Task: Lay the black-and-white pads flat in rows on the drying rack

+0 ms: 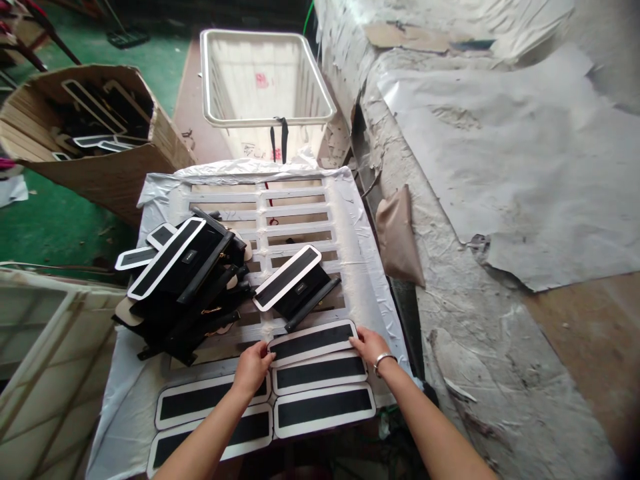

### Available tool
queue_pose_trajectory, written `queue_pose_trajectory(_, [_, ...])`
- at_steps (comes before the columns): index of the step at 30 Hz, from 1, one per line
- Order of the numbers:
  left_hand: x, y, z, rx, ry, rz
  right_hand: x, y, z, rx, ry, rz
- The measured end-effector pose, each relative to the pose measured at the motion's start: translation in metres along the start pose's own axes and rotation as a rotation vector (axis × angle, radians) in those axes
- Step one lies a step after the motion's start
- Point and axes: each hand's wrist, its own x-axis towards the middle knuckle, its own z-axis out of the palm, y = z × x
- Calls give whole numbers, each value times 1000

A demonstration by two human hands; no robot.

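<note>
My left hand (254,367) pinches the left end of a black panel with a white border (313,343), and my right hand (371,345), with a silver bangle at the wrist, grips its right end. The panel partly overlaps a similar panel (320,375) just below it. Another panel (324,409) lies nearest the front edge, with two more panels (207,403) to its left, partly covered by my left arm. Just beyond my hands lies a black bag piece (300,289) with a white-bordered flap and a small label.
A heap of black bag pieces (185,280) covers the left of the slatted, plastic-wrapped table (367,267). Behind it stand a white bin (265,80) and a cardboard box (100,167) of similar pieces. A paper-covered bench (500,160) runs along the right, a tan pouch (400,237) beside it.
</note>
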Motion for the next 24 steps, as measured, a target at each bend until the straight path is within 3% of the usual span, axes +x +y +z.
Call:
queue_pose_trajectory(7, [4,10,0,158,22,-17,3,0,-14,-278,-77,-17])
queue_pose_trajectory(15, [8,24,-5,366,55,-15,-7,-2,-9,-332,35,-3])
queue_pose_trajectory(24, [17,22,-10,372,42,-28,-1,-6,-14,-337,-20,-25])
